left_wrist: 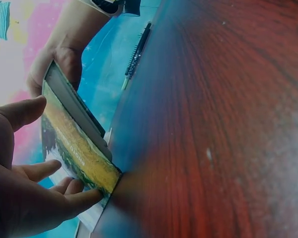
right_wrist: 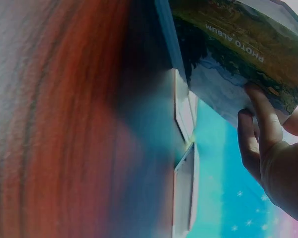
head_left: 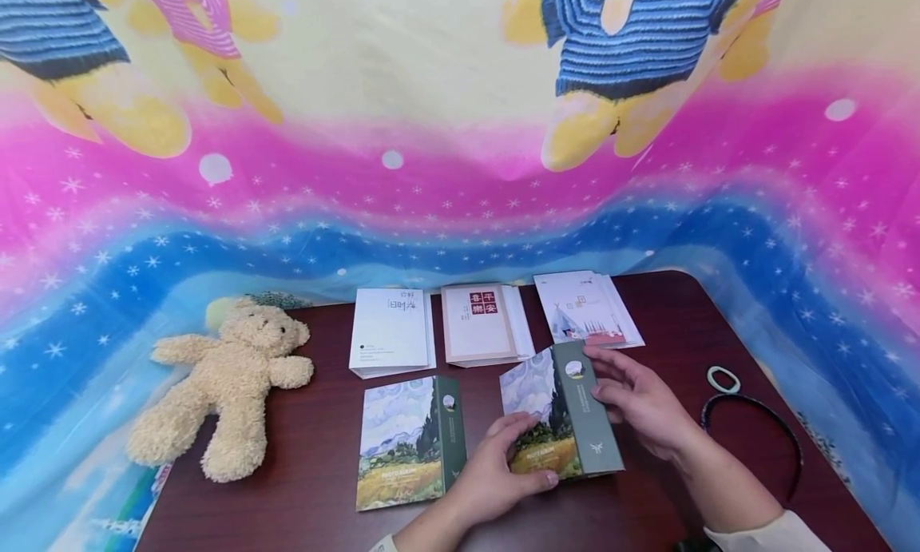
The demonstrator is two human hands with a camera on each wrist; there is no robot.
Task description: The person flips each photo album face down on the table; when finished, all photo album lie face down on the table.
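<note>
Green-spined album propped up between 2 hands

Painted with a golden field under a pale swirling sky, the photo album (head_left: 564,424) is at the near side of the dark red-brown table (head_left: 302,472), right of centre. It stands tilted, its green spine to the right and its front cover turned up towards the head camera.

The left hand (head_left: 496,468) spreads its fingers over the left part of the front cover, with its thumb apart from them at the near edge; it presses rather than clasps. The right hand (head_left: 647,404), partly closed, pinches the album at the spine, thumb in front and fingers behind; the right wrist view shows 2 fingertips against the back cover.

Just left lies a 2nd painted album (head_left: 402,448) with a matching cover. Across the far side are 3 pale albums: a white album (head_left: 388,328), a pinkish album (head_left: 481,324) with 4 red squares, and an album with a tent picture (head_left: 582,308). A cream teddy bear (head_left: 226,384) lies far left. Right of the hands are a mint ring (head_left: 710,376) and a dark headband (head_left: 778,417).
</note>
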